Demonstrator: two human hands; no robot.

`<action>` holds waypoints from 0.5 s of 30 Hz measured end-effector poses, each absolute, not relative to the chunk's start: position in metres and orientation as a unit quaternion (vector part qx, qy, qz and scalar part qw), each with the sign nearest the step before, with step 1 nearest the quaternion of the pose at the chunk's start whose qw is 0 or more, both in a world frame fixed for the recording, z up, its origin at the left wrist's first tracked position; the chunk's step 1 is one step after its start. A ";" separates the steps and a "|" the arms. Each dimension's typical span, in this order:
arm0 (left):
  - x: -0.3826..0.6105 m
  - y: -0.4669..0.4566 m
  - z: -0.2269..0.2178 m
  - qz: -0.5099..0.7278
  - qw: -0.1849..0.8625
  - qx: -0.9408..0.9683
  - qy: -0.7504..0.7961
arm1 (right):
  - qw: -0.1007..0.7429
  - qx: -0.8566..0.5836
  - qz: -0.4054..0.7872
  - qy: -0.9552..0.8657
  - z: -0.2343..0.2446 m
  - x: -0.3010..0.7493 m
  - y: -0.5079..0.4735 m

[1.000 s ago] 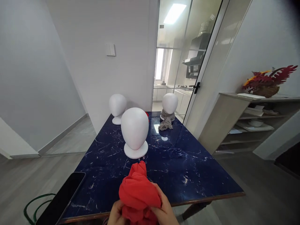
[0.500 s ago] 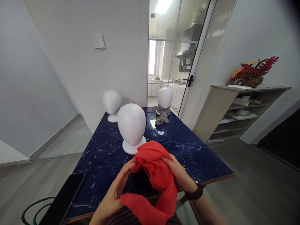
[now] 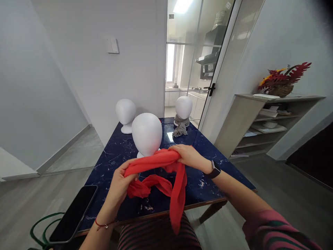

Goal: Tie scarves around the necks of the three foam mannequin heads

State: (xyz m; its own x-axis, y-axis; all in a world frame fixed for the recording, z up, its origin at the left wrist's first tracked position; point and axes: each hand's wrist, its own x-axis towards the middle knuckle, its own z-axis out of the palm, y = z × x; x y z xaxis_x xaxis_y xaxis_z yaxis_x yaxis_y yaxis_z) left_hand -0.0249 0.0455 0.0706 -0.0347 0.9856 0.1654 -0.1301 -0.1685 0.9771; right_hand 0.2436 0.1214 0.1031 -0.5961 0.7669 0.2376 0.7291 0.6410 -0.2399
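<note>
A red scarf (image 3: 156, 162) is stretched between my two hands above the near part of the dark blue marble table (image 3: 213, 163). My left hand (image 3: 120, 182) is closed on its left end, and my right hand (image 3: 189, 156) is closed on its right end. Loose ends of the scarf hang below, one down past the table's edge. Just behind the scarf stands a white foam mannequin head (image 3: 147, 134) on its round base.
Two more white heads stand at the far end, one bare (image 3: 125, 111), one (image 3: 183, 107) with a grey scarf (image 3: 180, 128) round its base. A black phone (image 3: 73, 213) lies at the table's near left corner. A shelf unit (image 3: 262, 121) stands to the right.
My hands have lifted the bunched red scarf from the table's near edge, moved apart and pulled it out into a long band in front of the nearest head.
</note>
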 end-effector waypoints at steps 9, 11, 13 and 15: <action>-0.064 0.037 0.121 0.770 0.228 0.406 0.435 | 0.252 -0.555 -0.138 -0.781 0.121 0.316 0.157; -0.070 0.032 0.123 0.771 0.175 0.417 0.449 | 0.340 -0.575 -0.185 -0.721 0.130 0.334 0.158; -0.077 0.028 0.117 0.741 0.123 0.446 0.486 | 0.394 -0.587 -0.218 -0.673 0.131 0.349 0.160; -0.085 0.027 0.103 0.664 0.081 0.512 0.539 | 0.399 -0.603 -0.224 -0.654 0.119 0.360 0.165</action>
State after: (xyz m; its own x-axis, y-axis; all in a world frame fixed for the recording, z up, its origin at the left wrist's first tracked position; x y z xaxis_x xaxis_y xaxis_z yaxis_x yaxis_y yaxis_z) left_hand -0.0847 0.0267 0.1031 -0.4632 0.6590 0.5926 0.4451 -0.4052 0.7986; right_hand 0.3595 0.1651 0.1188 0.0451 0.6097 0.7913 0.9669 0.1726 -0.1881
